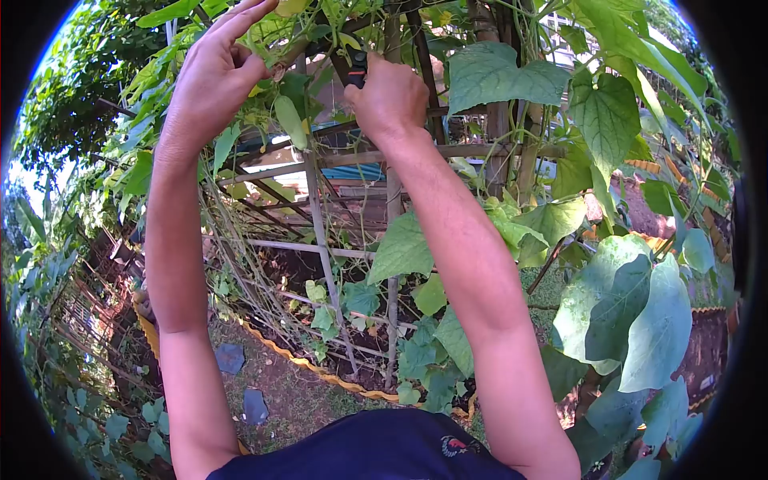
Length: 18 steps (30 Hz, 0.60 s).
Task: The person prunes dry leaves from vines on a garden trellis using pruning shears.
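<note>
My left hand [214,76] is raised at the upper left among the vine leaves, fingers stretched upward and partly cut off by the frame's top edge. Its thumb reaches right up to the stems at the trellis top. Level with it, my right hand [394,94] is closed around a small black tool with an orange mark [358,70], mostly hidden by the fist. A pale green cucumber [290,122] hangs from the vine between my two hands, just below them.
A trellis of bamboo poles [320,240] stands before me, laced with thin vines. Broad leaves [506,80] crowd the right side. Below, a wavy yellow-orange edging [308,364] borders the bed, with flat dark stones [255,406] beside it.
</note>
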{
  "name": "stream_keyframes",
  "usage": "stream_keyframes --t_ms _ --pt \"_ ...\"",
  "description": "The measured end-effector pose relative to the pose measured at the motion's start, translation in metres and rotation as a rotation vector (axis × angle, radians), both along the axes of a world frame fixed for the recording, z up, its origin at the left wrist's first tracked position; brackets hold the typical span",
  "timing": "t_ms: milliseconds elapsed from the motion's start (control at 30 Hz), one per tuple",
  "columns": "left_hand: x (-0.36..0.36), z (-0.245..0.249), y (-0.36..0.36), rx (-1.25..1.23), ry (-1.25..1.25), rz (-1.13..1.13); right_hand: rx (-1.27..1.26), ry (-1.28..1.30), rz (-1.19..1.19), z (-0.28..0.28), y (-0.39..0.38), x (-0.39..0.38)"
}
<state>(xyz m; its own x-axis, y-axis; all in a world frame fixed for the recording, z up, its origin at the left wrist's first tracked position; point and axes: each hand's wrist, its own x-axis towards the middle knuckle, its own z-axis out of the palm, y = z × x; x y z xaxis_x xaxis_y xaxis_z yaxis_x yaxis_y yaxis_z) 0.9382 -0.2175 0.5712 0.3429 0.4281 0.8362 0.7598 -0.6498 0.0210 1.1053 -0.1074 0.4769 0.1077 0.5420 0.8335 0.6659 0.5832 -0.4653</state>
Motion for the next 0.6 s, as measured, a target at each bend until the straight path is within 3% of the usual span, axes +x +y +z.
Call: stream_keyframes --t_ms 133,200,300,400,467,600 --pt "-0.008 -0.011 -0.018 -0.029 -0.024 0.14 -0.025 0.107 -0.042 -0.01 -0.013 0.005" --pt "-0.01 -0.025 -0.028 -0.013 -0.11 0.08 -0.053 0.17 0.003 -0.015 -0.025 0.014" --pt "-0.012 -0.059 -0.027 0.038 -0.274 -0.182 -0.07 0.216 -0.008 -0.026 -0.032 0.021" --pt "-0.008 -0.087 -0.022 -0.095 -0.232 -0.062 -0.198 0.239 0.051 -0.034 -0.035 0.03" --pt "-0.006 -0.105 -0.009 -0.206 -0.278 -0.093 -0.234 0.247 0.132 -0.037 -0.041 0.034" --pt "-0.006 -0.137 0.012 -0.194 -0.353 -0.159 -0.264 0.268 0.111 -0.039 -0.056 0.043"
